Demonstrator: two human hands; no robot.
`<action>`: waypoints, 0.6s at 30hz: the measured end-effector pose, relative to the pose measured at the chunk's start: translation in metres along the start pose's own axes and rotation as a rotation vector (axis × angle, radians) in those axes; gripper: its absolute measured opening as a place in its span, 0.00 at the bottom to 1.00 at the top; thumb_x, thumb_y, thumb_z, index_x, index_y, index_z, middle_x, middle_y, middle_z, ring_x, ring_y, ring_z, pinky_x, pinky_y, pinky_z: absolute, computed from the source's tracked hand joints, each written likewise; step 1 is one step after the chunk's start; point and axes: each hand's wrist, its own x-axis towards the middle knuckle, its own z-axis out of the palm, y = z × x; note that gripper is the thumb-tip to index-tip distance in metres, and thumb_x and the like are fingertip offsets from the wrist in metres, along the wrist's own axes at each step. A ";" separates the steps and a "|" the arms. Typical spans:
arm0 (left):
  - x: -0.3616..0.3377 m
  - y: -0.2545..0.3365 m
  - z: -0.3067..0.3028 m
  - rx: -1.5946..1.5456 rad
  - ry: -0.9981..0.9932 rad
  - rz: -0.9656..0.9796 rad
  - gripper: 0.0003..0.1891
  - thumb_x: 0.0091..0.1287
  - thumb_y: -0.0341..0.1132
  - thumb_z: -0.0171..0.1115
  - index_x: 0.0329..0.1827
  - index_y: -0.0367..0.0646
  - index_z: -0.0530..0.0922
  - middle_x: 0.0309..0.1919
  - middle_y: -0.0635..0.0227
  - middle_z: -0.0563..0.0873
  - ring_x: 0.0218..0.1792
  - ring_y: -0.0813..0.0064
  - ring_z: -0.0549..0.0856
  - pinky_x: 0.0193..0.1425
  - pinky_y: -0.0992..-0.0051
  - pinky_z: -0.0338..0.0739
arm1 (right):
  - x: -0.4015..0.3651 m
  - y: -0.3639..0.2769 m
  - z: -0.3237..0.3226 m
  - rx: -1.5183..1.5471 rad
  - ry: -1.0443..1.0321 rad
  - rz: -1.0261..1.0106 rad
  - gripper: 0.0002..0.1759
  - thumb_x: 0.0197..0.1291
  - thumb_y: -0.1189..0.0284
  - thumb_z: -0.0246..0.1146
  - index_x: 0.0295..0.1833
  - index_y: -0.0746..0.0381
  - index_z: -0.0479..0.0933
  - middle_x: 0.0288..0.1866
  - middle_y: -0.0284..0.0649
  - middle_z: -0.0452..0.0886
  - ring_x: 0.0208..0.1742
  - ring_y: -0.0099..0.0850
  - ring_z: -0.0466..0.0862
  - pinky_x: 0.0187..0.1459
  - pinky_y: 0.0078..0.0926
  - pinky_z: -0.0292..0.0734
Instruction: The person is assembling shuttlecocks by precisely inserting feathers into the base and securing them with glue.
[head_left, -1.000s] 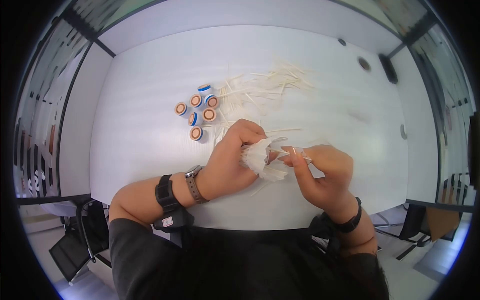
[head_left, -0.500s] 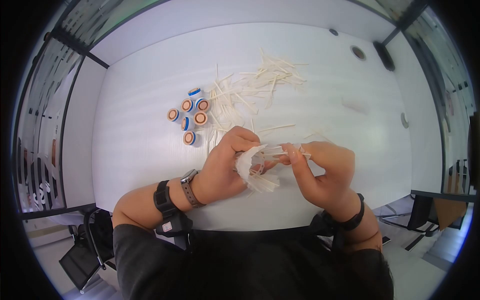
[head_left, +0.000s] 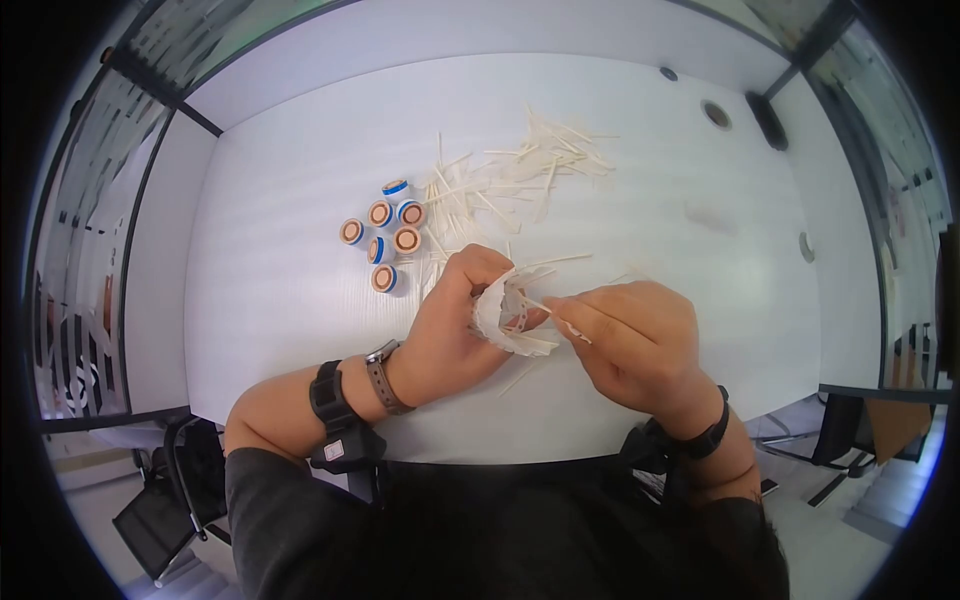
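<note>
My left hand (head_left: 455,325) grips a partly built shuttlecock (head_left: 505,318), a fan of white feathers, just above the white table (head_left: 280,300). My right hand (head_left: 630,340) pinches a single white feather (head_left: 560,320) by its quill, its tip touching the shuttlecock. A loose pile of white feathers (head_left: 500,185) lies on the table beyond my hands. Several round shuttlecock corks with blue bands (head_left: 385,235) stand in a cluster left of the pile.
A few stray feathers (head_left: 560,260) lie near my hands. Round cable holes (head_left: 715,112) and a dark block (head_left: 768,112) sit at the table's far right. A chair (head_left: 165,490) shows below the table's near left edge.
My right hand has turned and moved left, bringing the feather's tip down into the shuttlecock. The left hand has kept its grip and rotated the shuttlecock slightly.
</note>
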 end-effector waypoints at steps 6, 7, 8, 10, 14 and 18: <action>0.000 0.005 -0.001 0.012 -0.045 -0.102 0.20 0.63 0.32 0.73 0.51 0.41 0.70 0.43 0.65 0.77 0.42 0.75 0.79 0.48 0.75 0.75 | -0.002 0.007 -0.003 -0.012 -0.068 -0.037 0.12 0.49 0.77 0.67 0.42 0.63 0.82 0.33 0.35 0.83 0.29 0.31 0.83 0.27 0.26 0.74; 0.000 0.006 -0.001 0.013 -0.052 -0.146 0.20 0.64 0.33 0.72 0.51 0.41 0.70 0.43 0.65 0.78 0.42 0.75 0.79 0.48 0.75 0.75 | -0.004 0.008 -0.003 -0.019 -0.079 -0.044 0.12 0.49 0.77 0.67 0.43 0.63 0.82 0.34 0.35 0.83 0.30 0.31 0.83 0.28 0.26 0.74; -0.001 0.008 -0.002 0.016 -0.058 -0.190 0.20 0.64 0.34 0.72 0.51 0.41 0.70 0.43 0.65 0.78 0.43 0.76 0.79 0.48 0.75 0.75 | -0.005 0.008 -0.002 -0.026 -0.091 -0.050 0.13 0.50 0.76 0.66 0.43 0.62 0.82 0.35 0.35 0.83 0.31 0.31 0.83 0.29 0.26 0.74; 0.002 0.011 -0.003 0.001 -0.063 -0.202 0.19 0.64 0.34 0.71 0.51 0.41 0.71 0.42 0.65 0.78 0.42 0.76 0.79 0.47 0.75 0.75 | -0.005 0.008 -0.003 -0.023 -0.101 -0.021 0.13 0.50 0.76 0.66 0.44 0.62 0.82 0.36 0.34 0.82 0.31 0.30 0.83 0.29 0.27 0.74; 0.003 0.011 -0.002 -0.031 -0.058 -0.188 0.17 0.63 0.33 0.71 0.49 0.41 0.72 0.41 0.66 0.78 0.40 0.75 0.78 0.45 0.75 0.74 | 0.000 0.006 -0.003 -0.010 -0.084 0.014 0.13 0.49 0.76 0.67 0.44 0.60 0.83 0.34 0.34 0.82 0.29 0.30 0.82 0.27 0.27 0.73; 0.002 0.009 -0.002 -0.032 -0.060 -0.190 0.17 0.63 0.32 0.71 0.49 0.41 0.72 0.41 0.66 0.77 0.40 0.73 0.79 0.45 0.74 0.74 | 0.000 0.006 -0.003 0.013 -0.081 0.011 0.14 0.48 0.77 0.68 0.44 0.60 0.82 0.33 0.33 0.82 0.28 0.30 0.82 0.26 0.27 0.73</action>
